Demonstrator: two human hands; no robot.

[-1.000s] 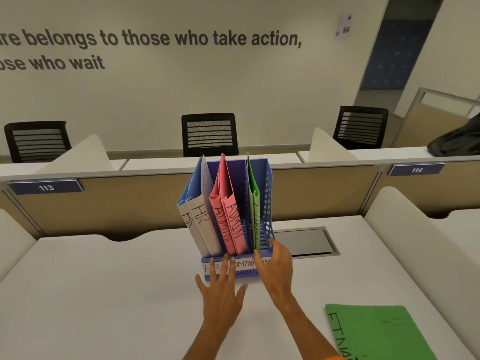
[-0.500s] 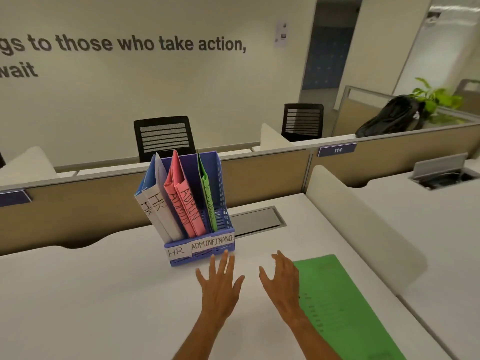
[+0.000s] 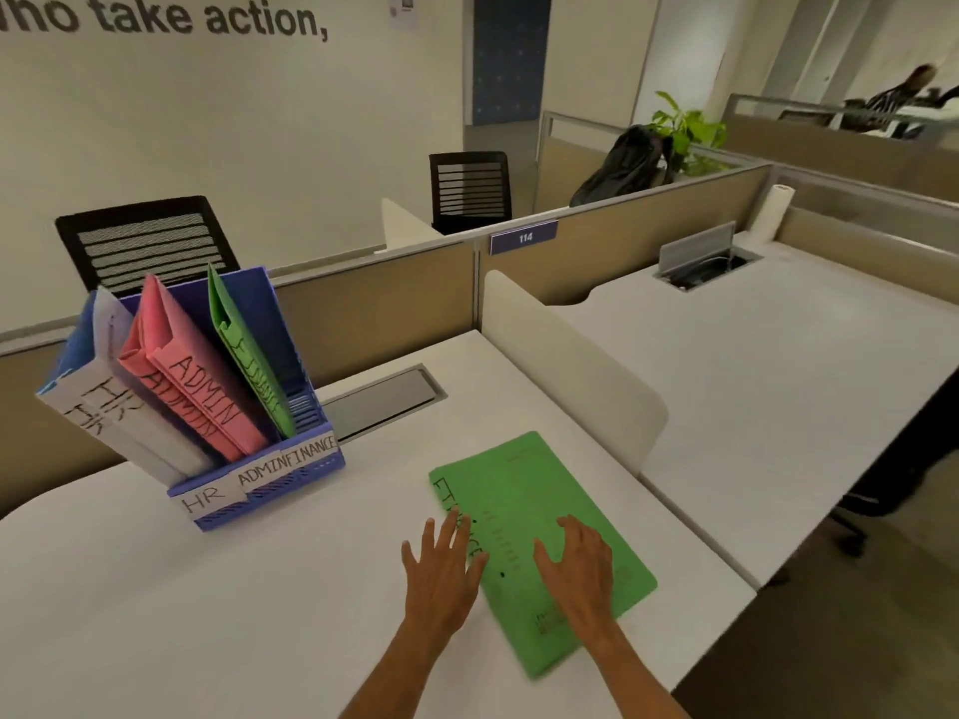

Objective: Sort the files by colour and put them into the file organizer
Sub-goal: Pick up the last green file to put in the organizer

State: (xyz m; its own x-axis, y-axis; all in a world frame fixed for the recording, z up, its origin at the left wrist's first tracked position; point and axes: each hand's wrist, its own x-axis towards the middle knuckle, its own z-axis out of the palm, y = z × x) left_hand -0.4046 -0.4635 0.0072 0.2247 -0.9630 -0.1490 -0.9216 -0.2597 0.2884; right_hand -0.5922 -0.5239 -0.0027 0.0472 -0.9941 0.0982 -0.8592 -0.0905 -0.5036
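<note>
A blue file organizer (image 3: 290, 474) labelled HR, ADMIN and FINANCE stands on the white desk at the left. It holds two white HR files (image 3: 111, 407), two pink ADMIN files (image 3: 192, 376) and one green file (image 3: 246, 355). A second green file (image 3: 524, 490) lies flat on the desk to the right. My left hand (image 3: 441, 573) hovers with spread fingers at the file's left edge. My right hand (image 3: 578, 568) is over the file's middle with fingers spread; whether it touches is unclear. Neither hand grips anything.
A closed cable hatch (image 3: 381, 402) is set into the desk behind the organizer. A low white divider (image 3: 571, 355) borders the desk on the right, with another desk (image 3: 778, 355) beyond. Black chairs (image 3: 145, 241) stand behind the partition. The desk's front right corner lies near the file.
My view swung right and the organizer slid to the left of the frame. Both hands left the organizer's front and moved right, over the flat green file.
</note>
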